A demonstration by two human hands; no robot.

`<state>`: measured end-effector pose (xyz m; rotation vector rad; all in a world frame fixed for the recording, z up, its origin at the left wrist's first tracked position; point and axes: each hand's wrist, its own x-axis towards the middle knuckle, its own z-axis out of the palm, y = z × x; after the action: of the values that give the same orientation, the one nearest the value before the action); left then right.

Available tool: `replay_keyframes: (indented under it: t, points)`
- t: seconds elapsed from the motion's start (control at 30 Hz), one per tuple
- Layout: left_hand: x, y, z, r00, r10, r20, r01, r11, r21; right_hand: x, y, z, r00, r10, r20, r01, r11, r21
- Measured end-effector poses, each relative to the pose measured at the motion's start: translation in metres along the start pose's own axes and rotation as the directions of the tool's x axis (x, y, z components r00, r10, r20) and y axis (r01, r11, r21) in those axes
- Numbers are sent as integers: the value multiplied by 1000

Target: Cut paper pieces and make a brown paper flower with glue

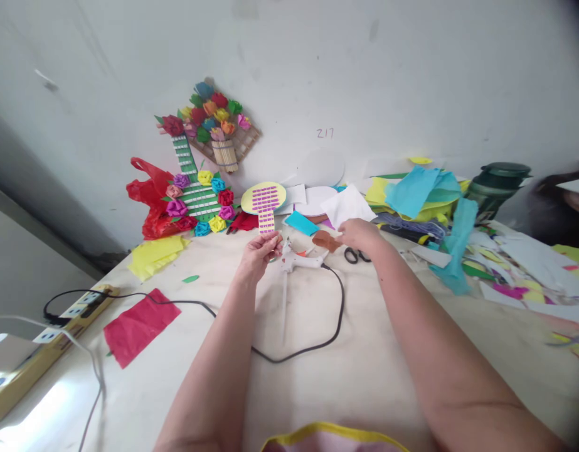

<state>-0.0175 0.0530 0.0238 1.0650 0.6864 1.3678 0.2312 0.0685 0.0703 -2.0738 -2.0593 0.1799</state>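
Note:
My left hand [261,252] is closed in a pinch at the lower end of a yellow paper cutout [266,207]. The cutout has a round top and a straight neck, with rows of purple strips across both. To the right, my right hand [362,235] reaches over the table, its fingertips pinched at the edge of a brown paper piece [325,241]. Between the hands lies a white glue gun [301,260], a glue stick [284,304] pointing toward me. Black-handled scissors [354,255] lie just below my right hand, partly hidden by it.
A green paper guitar with flowers [199,194] leans by a red plastic bag [150,201]. A power strip [58,339] lies at left; the glue gun's black cord [336,326] loops across the table. Paper scraps [529,270] and a dark green bottle [499,188] are at right.

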Motion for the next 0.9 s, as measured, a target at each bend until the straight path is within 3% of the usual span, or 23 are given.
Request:
replay_keyframes:
  t: [0.07,0.13,0.2,0.3,0.47,0.57,0.73,0.9]
  points:
    - [0,0,2,1000,2,-3,-2,999,54,-3,-16,3,987,-159,4,148,929,339]
    - [0,-1,3,1000,6,11,-7,993,115,-8,-34,9,957,-284,56,184,745,641]
    - [0,-1,4,999,17,28,-21,986,165,-14,-52,15,924,-380,41,207,587,783]
    - [0,-2,4,998,32,57,-43,977,210,-23,-71,22,918,-397,20,192,487,852]
    - [-2,-1,5,994,8,110,-35,969,246,-27,-80,30,971,-239,1,113,463,879]
    - [-4,5,8,989,-43,144,-2,954,299,-22,-77,35,970,-239,-47,163,491,856]
    - [-9,23,13,972,-120,201,-8,843,538,-16,-73,42,899,-383,-212,429,679,596]
    - [-9,33,10,983,-109,145,-18,735,678,-18,-76,44,854,-464,-235,513,675,531]
